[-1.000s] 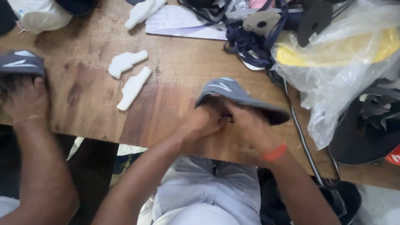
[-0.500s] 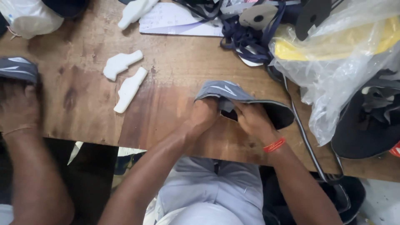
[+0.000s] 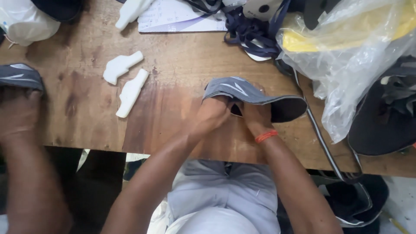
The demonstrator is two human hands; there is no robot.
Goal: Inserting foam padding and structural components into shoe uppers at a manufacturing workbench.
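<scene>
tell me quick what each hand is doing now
Left hand: closed on the grey shoe upper.
Right hand: gripping the same grey shoe upper.

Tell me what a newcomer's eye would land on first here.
First, the left hand and right hand gripping a grey shoe upper at the middle of the wooden table. Next, the clear plastic bag with something yellow inside at the upper right. Then two white foam pieces to the left.

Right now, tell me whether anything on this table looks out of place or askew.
Nothing looks spilled or damaged. Both hands, left and right, hold a grey shoe upper. Two white moulded pieces lie loose beside it, and a clear plastic bag slumps over the table's right end.
</scene>
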